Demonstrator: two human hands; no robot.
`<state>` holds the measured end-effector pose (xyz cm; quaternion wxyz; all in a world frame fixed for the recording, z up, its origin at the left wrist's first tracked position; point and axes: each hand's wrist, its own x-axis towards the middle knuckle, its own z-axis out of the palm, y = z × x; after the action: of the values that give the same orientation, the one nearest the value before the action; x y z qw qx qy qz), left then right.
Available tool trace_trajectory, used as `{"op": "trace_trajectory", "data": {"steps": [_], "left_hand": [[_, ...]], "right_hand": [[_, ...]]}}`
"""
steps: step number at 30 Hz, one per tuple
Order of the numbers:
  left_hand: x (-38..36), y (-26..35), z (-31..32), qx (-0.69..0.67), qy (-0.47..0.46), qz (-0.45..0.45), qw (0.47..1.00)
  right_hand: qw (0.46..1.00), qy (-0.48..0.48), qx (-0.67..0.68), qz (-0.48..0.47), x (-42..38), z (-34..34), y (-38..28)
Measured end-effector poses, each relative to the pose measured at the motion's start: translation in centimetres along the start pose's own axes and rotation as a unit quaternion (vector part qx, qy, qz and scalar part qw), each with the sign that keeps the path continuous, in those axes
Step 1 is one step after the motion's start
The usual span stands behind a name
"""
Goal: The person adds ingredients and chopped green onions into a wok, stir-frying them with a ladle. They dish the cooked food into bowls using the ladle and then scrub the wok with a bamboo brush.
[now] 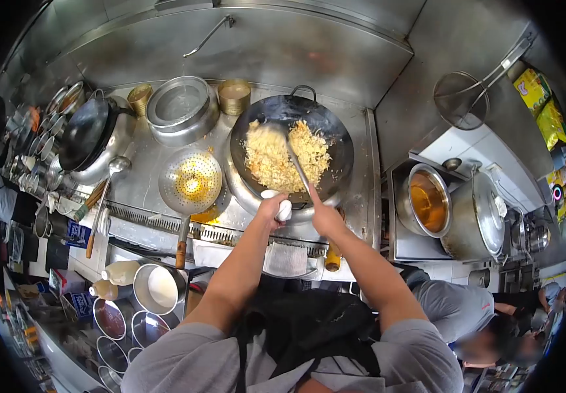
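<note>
A black wok (339, 141) sits over the burner, holding a heap of yellow fried rice (309, 156). At its near rim, my left hand (270, 209) is closed on a folded white cloth (284, 210); whether a wok handle lies under the cloth is hidden. My right hand (326, 220) grips the handle of a metal ladle (297, 165), which slants down into the rice. The ladle's head is blurred by motion and partly covered with rice. The wok's far loop handle (304, 89) stands free.
Left of the wok lies a perforated strainer (190, 182) with yellow residue. Behind it stand a metal pot (181, 108) and two tins. Another ladle (103, 203) lies further left. At right are a pot of amber liquid (427, 200) and a lidded pot (476, 216). Other people work nearby.
</note>
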<state>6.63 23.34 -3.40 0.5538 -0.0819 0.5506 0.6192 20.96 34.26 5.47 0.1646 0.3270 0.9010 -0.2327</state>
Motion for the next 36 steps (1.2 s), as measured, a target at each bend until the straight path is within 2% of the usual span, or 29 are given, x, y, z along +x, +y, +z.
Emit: {"op": "trace_trajectory", "data": {"steps": [2, 4, 6, 8, 10, 12, 13, 15, 16, 17, 18, 19, 20, 22, 24, 26, 27, 28, 29, 30, 31, 32, 34, 35, 36], "left_hand": [[2.3, -0.5, -0.2, 0.055, 0.041, 0.000, 0.998], [3.0, -0.9, -0.6, 0.070, 0.049, 0.001, 0.996], [3.0, -1.9, -1.2, 0.040, 0.047, 0.034, 0.998], [-1.0, -3.3, -2.2, -0.054, -0.061, 0.111, 0.990], [-9.7, -5.2, -2.0, -0.126, 0.003, 0.108, 0.986], [-14.1, -8.3, -5.2, 0.099, 0.079, 0.115, 0.985], [-15.6, -7.7, -4.8, 0.052, 0.066, 0.106, 0.991], [-18.0, -5.2, -2.8, -0.068, 0.046, 0.042, 0.996], [-16.5, -3.4, -1.3, -0.123, 0.053, 0.081, 0.988], [-9.8, -4.7, -3.5, 0.028, -0.045, 0.197, 0.979], [-11.7, 0.5, 0.6, -0.036, 0.035, 0.048, 0.998], [-5.1, -0.5, -1.2, -0.014, -0.032, 0.042, 0.999], [-4.4, -0.1, -0.8, 0.004, 0.003, 0.039, 0.999], [-3.3, -4.5, -2.0, -0.016, 0.005, 0.101, 0.995], [-6.9, -7.7, -4.1, -0.006, 0.004, 0.112, 0.994], [-12.6, -7.1, -3.6, -0.035, 0.045, 0.144, 0.988], [-12.6, -6.7, -3.3, -0.096, 0.037, 0.164, 0.981], [-11.8, -4.7, -2.6, -0.144, 0.035, 0.096, 0.984], [-10.0, -2.8, -1.4, -0.111, 0.066, 0.143, 0.981], [-4.8, -2.3, -2.0, -0.130, 0.016, 0.142, 0.981], [-0.9, 0.1, -0.9, -0.037, 0.018, 0.090, 0.995], [0.0, -0.1, -1.0, 0.027, 0.041, 0.062, 0.997], [-1.1, 0.2, -1.3, 0.069, 0.032, 0.082, 0.994], [-1.2, -0.5, -1.4, 0.062, 0.030, 0.085, 0.994], [-1.2, -1.9, -2.0, -0.020, 0.024, 0.113, 0.993]], "right_hand": [[0.999, -0.016, -0.024, -0.035, -5.5, 0.5, 3.3], [0.995, -0.044, -0.085, 0.016, -9.1, -0.2, 7.0], [0.986, -0.014, -0.163, 0.039, -9.6, -2.6, 8.1], [0.983, 0.022, -0.175, 0.044, -9.6, -4.6, 6.7], [0.979, 0.055, -0.185, 0.068, -8.5, -5.1, 6.3], [0.988, 0.053, -0.137, 0.050, -12.7, -6.2, 5.4], [0.991, 0.041, -0.115, 0.049, -15.0, -6.4, 6.1], [0.996, 0.020, 0.058, -0.070, -21.1, -6.9, 8.7], [0.996, 0.014, 0.054, -0.073, -22.1, -7.1, 9.2], [0.984, -0.095, 0.151, 0.001, -22.8, -7.2, 9.5], [0.946, -0.199, 0.245, 0.077, -23.3, -7.2, 9.6], [0.979, -0.144, 0.143, -0.034, -21.7, -5.2, 10.8], [0.993, -0.103, 0.058, -0.013, -19.1, -2.8, 11.0], [0.991, -0.025, -0.125, 0.036, -13.1, 1.2, 10.6], [0.987, 0.059, -0.143, 0.032, -10.7, 1.8, 8.7], [0.988, 0.064, -0.131, 0.054, -12.4, 0.7, 7.1], [0.990, 0.081, -0.112, 0.042, -13.9, 1.4, 8.4], [0.992, 0.076, -0.095, 0.035, -15.9, 1.7, 9.5], [0.994, 0.072, -0.079, 0.034, -18.3, 1.9, 10.3], [0.995, 0.072, -0.064, 0.030, -20.0, 1.9, 11.0], [0.989, 0.041, -0.123, 0.068, -19.8, 1.2, 11.7], [0.979, 0.012, -0.170, 0.111, -19.0, 1.3, 12.6], [0.980, 0.030, -0.160, 0.115, -12.6, 0.6, 13.4], [0.979, 0.043, -0.163, 0.118, -9.2, -0.1, 13.0], [0.976, 0.071, -0.172, 0.109, -6.1, -0.8, 13.4]]}}
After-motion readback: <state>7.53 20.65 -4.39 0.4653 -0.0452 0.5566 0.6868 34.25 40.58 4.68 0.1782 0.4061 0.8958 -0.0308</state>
